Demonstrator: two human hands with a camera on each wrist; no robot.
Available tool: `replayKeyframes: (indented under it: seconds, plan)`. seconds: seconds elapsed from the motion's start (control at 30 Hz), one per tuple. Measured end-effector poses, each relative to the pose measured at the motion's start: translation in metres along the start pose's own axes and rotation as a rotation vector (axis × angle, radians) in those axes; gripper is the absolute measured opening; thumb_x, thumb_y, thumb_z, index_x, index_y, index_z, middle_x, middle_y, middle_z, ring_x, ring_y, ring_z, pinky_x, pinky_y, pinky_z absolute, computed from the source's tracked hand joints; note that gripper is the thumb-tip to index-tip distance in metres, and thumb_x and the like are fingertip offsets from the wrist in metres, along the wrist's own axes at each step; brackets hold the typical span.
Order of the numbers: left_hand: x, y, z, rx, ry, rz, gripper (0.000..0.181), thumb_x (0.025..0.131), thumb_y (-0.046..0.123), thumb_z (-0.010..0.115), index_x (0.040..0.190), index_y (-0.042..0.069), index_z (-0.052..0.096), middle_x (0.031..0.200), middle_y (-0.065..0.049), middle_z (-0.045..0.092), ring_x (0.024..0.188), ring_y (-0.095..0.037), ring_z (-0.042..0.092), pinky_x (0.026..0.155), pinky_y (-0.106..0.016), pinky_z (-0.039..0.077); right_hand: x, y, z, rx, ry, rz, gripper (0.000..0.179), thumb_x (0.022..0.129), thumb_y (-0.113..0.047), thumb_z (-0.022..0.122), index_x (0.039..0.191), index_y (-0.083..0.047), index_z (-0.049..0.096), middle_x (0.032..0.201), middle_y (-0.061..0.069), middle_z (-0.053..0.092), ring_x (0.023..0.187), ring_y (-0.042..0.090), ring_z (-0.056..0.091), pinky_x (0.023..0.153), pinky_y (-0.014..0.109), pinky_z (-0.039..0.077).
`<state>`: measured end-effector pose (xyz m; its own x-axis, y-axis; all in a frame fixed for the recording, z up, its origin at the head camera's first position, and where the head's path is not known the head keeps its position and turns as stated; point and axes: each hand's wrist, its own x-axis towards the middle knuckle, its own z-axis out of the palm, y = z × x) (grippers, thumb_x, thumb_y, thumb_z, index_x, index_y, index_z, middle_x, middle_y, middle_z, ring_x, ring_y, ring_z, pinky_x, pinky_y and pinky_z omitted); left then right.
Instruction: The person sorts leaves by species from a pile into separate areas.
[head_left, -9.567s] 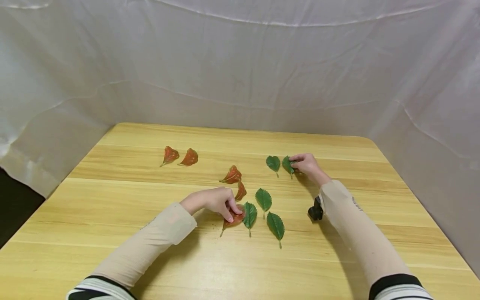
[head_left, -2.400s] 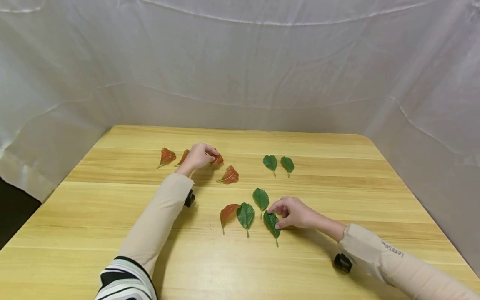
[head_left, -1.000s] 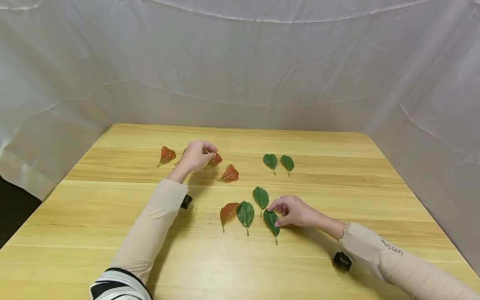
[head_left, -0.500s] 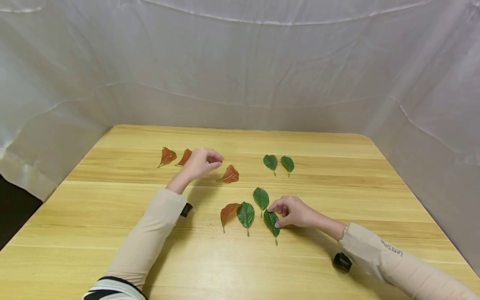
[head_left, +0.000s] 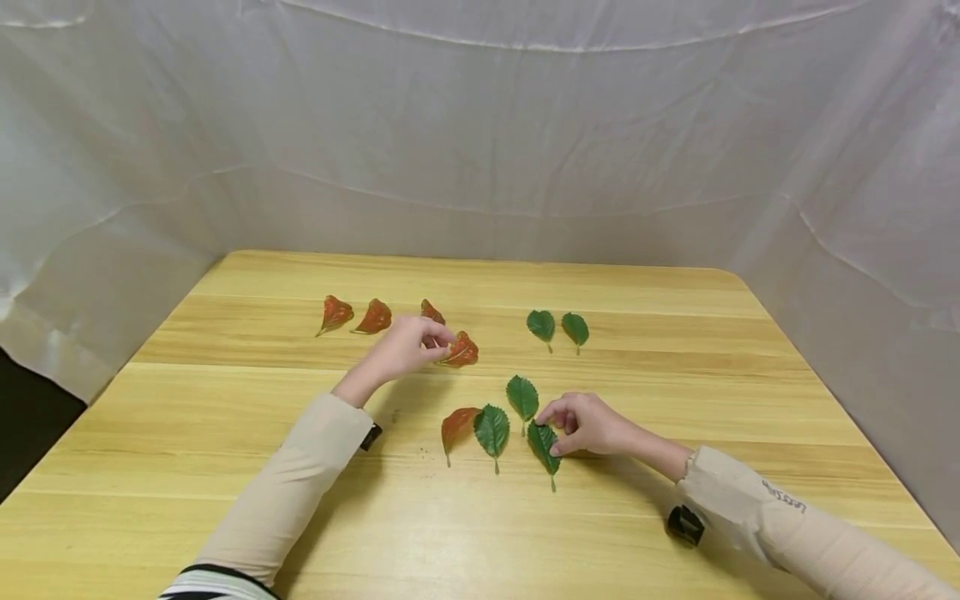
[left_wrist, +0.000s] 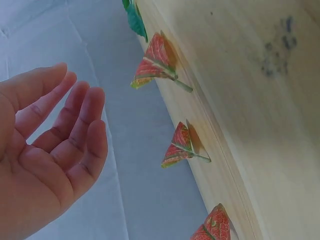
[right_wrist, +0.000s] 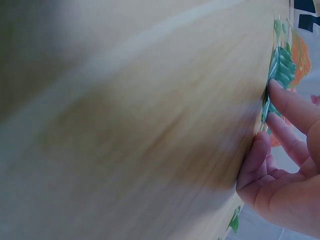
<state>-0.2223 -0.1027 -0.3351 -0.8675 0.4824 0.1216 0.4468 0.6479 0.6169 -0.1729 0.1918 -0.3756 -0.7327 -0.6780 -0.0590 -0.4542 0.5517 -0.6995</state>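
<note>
My left hand [head_left: 408, 343] hovers with bent, parted fingers beside a red leaf [head_left: 461, 350]; its fingertips overlap the leaf's left edge in the head view. In the left wrist view that hand [left_wrist: 60, 135] holds nothing, and red leaves [left_wrist: 156, 57] stand beyond it on the table. Partly covered by the left hand is another red leaf [head_left: 431, 312], in line with two more red leaves [head_left: 375, 317]. My right hand [head_left: 588, 423] pinches a dark green leaf [head_left: 542, 446] between thumb and index finger, low on the table. The right wrist view shows this leaf [right_wrist: 281, 67] at the fingertips.
Near the middle, a red leaf [head_left: 457, 427] touches a green leaf [head_left: 491, 429], with another green leaf [head_left: 522, 396] behind. Two green leaves [head_left: 540, 325] lie at the back right. The wooden table [head_left: 465, 542] is backed by a pale curtain [head_left: 480, 150].
A red leaf has joined the back row. My left hand has left it and come nearer and right to another red leaf. Since the first frame, my right hand has moved to the front green leaf.
</note>
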Motion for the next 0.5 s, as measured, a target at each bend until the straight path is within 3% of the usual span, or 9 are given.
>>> replayKeyframes:
  seconds: [0.2, 0.5]
  plan:
    - [-0.002, 0.0, 0.006, 0.013, -0.03, 0.019, 0.016, 0.084, 0.007, 0.062, 0.097, 0.001, 0.068, 0.089, -0.006, 0.065, 0.071, -0.014, 0.057, 0.061, -0.025, 0.047, 0.0, -0.001, 0.0, -0.001, -0.001, 0.0, 0.032, 0.068, -0.002, 0.075, 0.098, 0.003, 0.064, 0.077, 0.002, 0.051, 0.063, 0.008, 0.044, 0.057, 0.022, 0.042]
    - [-0.009, 0.004, 0.013, 0.032, -0.123, 0.106, 0.017, 0.083, 0.007, 0.062, 0.097, 0.0, 0.068, 0.093, -0.009, 0.064, 0.074, -0.013, 0.058, 0.064, -0.023, 0.046, 0.0, 0.001, 0.001, -0.002, 0.001, 0.005, 0.032, 0.068, -0.002, 0.075, 0.098, 0.002, 0.064, 0.077, 0.002, 0.051, 0.063, 0.008, 0.044, 0.057, 0.023, 0.042]
